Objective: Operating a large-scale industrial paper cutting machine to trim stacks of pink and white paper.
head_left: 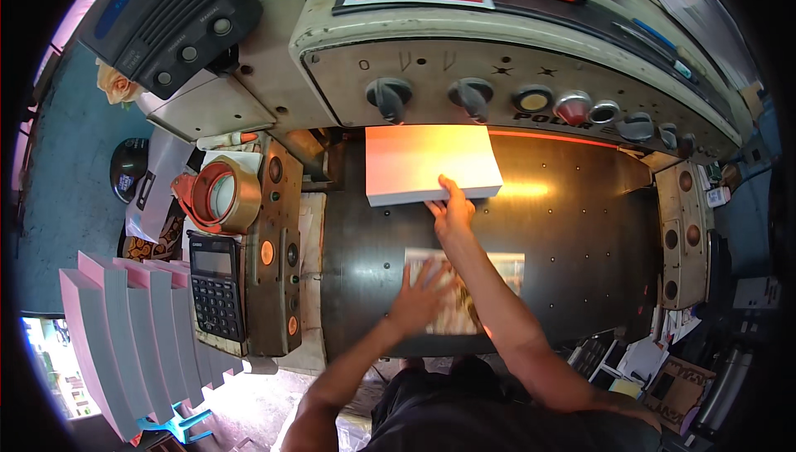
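A thick stack of paper [427, 157] lies at the far side of the dark metal bed, its top glowing orange under the lamp. My right hand [453, 213] grips its near edge, thumb on top and the other fingers at the side and below, partly hidden. Closer to me, a printed picture sheet [504, 274] lies on the bed, partly covered by my right forearm. Over the sheet's left part my left hand [417, 298] has its fingers spread and is blurred by motion. Whether it touches the sheet I cannot tell.
A panel with knobs [390, 102] and a red button [572, 109] overhangs the metal bed [589, 236]. On the left ledge sit a tape roll [240, 195] and a calculator [217, 286]. Tall pinkish paper stacks [99, 344] stand beyond. A side block [683, 236] bounds the right.
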Demonstrator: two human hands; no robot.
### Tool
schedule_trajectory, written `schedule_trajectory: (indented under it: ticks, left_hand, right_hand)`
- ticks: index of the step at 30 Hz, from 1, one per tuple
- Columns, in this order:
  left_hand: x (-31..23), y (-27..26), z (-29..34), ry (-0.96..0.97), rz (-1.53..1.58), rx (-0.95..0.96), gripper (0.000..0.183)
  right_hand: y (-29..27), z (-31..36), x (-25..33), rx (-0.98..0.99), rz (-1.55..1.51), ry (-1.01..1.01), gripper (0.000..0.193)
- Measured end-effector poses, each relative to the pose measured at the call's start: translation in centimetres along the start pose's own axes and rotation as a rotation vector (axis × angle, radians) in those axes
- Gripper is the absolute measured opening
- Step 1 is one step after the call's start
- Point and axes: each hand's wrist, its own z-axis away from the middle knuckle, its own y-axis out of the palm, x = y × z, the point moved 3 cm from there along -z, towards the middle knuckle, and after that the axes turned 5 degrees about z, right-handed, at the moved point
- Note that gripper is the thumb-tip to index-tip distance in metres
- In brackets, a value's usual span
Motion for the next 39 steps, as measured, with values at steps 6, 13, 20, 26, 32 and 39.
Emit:
schedule_trajectory:
  ticks: [6,13,20,26,32,39]
  left_hand:
    - [18.1,-6.0,-14.4,-0.311,0.067,0.208,0.042]
    - [11.1,-5.7,-11.9,-0.229,-0.046,-0.484,0.055]
    - [20.6,-7.3,-18.9,-0.238,0.115,-0.179,0.051]
    - [25.1,-7.6,-21.9,-0.219,0.196,0.129,0.044]
    - [25.2,-7.9,-22.1,-0.231,0.193,-0.007,0.04]
    - [19.5,-6.3,-19.4,-0.262,0.272,-0.367,0.036]
  right_hand:
    - [4.5,-3.9,0.4,-0.082,-0.04,0.013,0.047]
    - [6.2,-9.5,-0.5,-0.22,-0.063,-0.064,0.037]
    - [3.1,-11.3,0.1,-0.058,-0.032,-0.137,0.036]
    - [1.2,-11.5,1.3,0.018,0.001,-0.187,0.035]
    - [1.0,-11.4,1.3,0.063,0.012,-0.202,0.035]
    - [1.9,-12.3,-0.3,0.105,-0.007,-0.196,0.034]
